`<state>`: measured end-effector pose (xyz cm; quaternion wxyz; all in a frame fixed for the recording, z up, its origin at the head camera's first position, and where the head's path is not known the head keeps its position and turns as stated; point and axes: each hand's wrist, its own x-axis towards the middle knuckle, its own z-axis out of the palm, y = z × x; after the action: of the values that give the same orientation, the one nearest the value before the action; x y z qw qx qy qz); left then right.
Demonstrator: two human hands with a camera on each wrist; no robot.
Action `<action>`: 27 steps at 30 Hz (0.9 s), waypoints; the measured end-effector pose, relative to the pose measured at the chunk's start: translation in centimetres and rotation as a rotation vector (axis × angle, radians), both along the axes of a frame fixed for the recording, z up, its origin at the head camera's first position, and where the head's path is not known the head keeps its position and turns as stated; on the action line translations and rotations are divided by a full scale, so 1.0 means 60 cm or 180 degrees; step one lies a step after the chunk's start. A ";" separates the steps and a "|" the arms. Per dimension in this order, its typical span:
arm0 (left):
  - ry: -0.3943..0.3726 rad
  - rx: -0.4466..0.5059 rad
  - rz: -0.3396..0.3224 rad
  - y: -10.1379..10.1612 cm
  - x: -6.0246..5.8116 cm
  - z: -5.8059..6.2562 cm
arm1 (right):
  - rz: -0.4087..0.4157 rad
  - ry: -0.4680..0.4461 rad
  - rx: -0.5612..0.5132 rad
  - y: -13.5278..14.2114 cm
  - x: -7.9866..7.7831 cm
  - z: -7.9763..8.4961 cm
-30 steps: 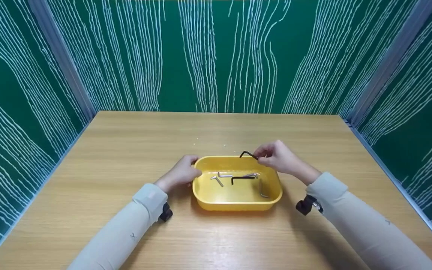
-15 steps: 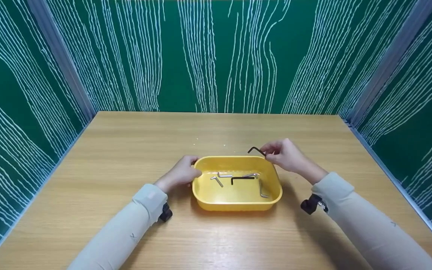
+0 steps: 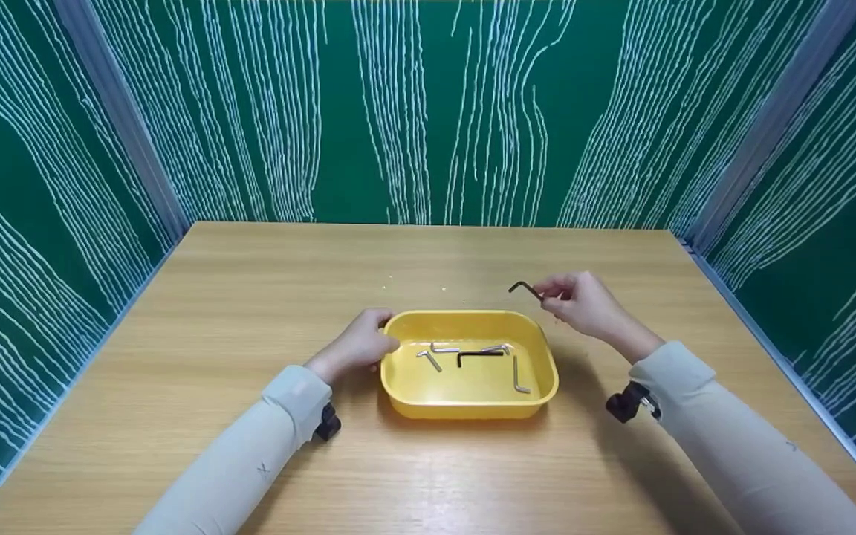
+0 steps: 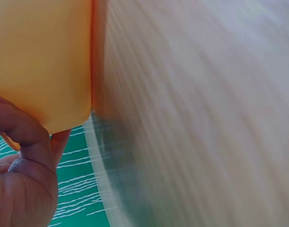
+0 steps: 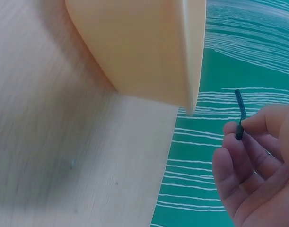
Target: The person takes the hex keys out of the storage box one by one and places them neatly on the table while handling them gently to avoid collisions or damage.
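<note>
Panelling [image 3: 19, 186], green with wavy white lines, edges the table [image 3: 428, 475] at far left. Next comes a pale left sleeve [image 3: 227, 461], reaching in from about seven o'clock, with a small black device [image 3: 329, 422] at its wrist. The left hand [image 3: 354, 343] is clamped on the rim of a yellow bin [image 3: 465, 410] at nine o'clock, fingers curled round the edge. A few pale specks [image 3: 443, 288] dot the wood just beyond the bin, between eleven and twelve.

On the bin floor, a short silver hex key [image 3: 432, 362] lies towards nine o'clock, another silver key [image 3: 446, 349] at eleven, and a black hex key [image 3: 481, 354] just above the middle. Silver metal [image 3: 497, 348] touches or nearly touches it at one o'clock; this may be one key or two overlapping. A longer silver key [image 3: 516, 373] lies at about four.

Outside the bin, towards two o'clock, the right hand [image 3: 580, 303] pinches a bent black key [image 3: 529, 287] between thumb and fingertips, its bent end towards ten. Key and hand are in the air, apart from the bin. A right sleeve [image 3: 755, 453] enters from five o'clock.
</note>
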<state>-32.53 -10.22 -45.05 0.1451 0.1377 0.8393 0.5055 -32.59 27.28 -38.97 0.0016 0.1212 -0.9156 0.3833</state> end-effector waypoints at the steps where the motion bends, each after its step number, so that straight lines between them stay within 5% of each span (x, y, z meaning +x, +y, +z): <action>1: -0.0001 -0.0009 0.0002 0.000 0.000 0.000 | -0.0034 -0.0024 0.0003 0.003 0.000 0.000; 15: 0.0007 -0.0010 0.0040 0.002 0.001 0.001 | -0.0247 -0.0089 0.0066 0.044 -0.008 0.001; 27: 0.0039 0.0014 0.0007 0.000 -0.002 -0.004 | -0.0283 0.0141 0.0084 0.079 -0.015 0.002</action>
<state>-32.68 -10.21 -45.30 0.1392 0.1402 0.8392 0.5067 -33.49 32.03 -38.86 0.0373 0.0889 -0.9248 0.3680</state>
